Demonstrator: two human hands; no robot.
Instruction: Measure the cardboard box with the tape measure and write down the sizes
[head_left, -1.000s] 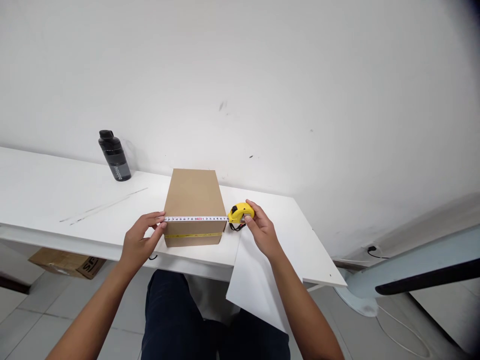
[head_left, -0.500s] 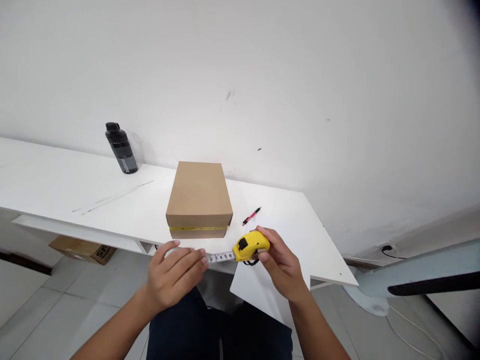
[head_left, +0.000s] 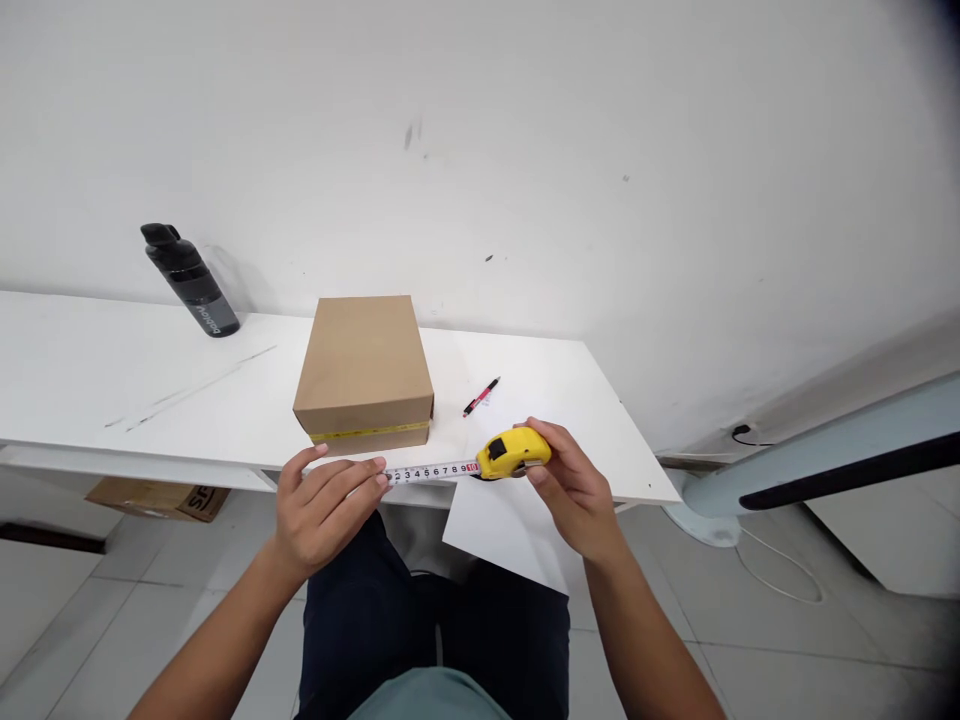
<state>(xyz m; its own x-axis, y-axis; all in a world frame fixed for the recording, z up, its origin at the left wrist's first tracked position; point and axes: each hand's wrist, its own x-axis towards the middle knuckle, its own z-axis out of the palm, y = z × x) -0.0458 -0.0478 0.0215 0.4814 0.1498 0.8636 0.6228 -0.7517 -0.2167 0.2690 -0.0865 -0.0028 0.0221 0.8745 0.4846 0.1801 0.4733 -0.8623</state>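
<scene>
The tape measure (head_left: 514, 453) has a yellow case with a black button, and its white blade (head_left: 431, 472) bears black numerals. The cardboard box (head_left: 365, 370) is brown with a yellow strip. The pen (head_left: 481, 397) is red and black, the water bottle (head_left: 190, 281) black, the bench (head_left: 112, 380) white.

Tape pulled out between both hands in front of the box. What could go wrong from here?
1. The left hand pinches the blade end; if it slips, the tape measure in the right hand may snap back onto fingers.
2. The white sheet overhangs the table edge under the right hand; a nudge could probably drop it.
</scene>
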